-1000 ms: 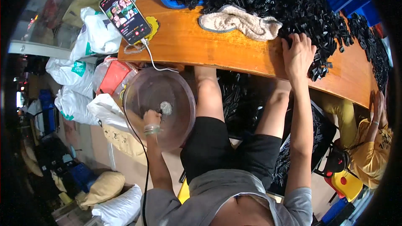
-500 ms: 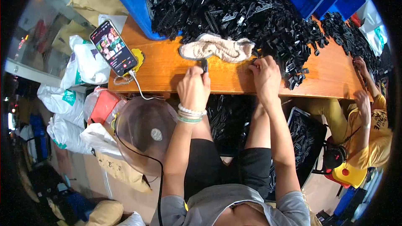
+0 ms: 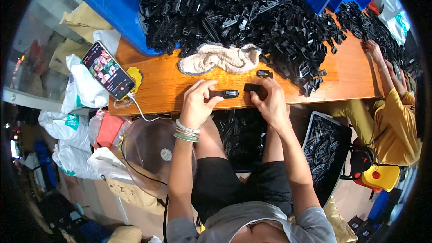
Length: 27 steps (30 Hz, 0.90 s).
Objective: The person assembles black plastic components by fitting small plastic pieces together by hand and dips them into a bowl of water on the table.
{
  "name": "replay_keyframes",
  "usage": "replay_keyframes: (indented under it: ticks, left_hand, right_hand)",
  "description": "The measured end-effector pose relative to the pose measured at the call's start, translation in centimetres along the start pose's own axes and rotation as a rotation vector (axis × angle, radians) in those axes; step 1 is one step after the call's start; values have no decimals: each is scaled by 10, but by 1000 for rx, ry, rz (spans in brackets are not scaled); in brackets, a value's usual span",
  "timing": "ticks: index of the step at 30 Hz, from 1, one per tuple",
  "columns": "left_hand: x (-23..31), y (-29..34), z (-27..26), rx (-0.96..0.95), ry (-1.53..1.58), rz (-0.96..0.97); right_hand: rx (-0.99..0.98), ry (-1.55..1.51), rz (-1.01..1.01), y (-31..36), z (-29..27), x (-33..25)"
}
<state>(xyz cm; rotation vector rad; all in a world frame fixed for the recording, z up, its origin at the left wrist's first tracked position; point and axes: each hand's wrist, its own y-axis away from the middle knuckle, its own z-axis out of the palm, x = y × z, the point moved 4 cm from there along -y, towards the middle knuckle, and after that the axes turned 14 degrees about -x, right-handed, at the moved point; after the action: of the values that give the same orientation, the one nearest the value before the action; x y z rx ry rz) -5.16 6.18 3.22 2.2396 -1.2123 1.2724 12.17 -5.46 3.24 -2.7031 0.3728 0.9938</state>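
Black plastic parts lie in a big heap across the far side of the wooden bench. Near its front edge, the left hand pinches one slim black piece, and the right hand grips a second piece just right of it. Both sit close to the edge, so a loosened pinch could drop either piece toward the lap.

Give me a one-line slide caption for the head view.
Left hand and right hand each hold a small black plastic part over an orange wooden table, before a heap of black plastic parts.
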Motion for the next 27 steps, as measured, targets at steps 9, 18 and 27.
replay_keyframes:
  ticks: [9,18,27]
  left_hand:
    - [-8,4,6,-47,62,14]
    - [6,-2,10,-45,-16,187]
    - [7,-61,-9,-46,17,56]
  right_hand:
    - [-217,-332,-99,-4,7,-8]
    - [-230,-181,-217,-10,13,-10]
    - [-339,-274,-234,18,-4,-16]
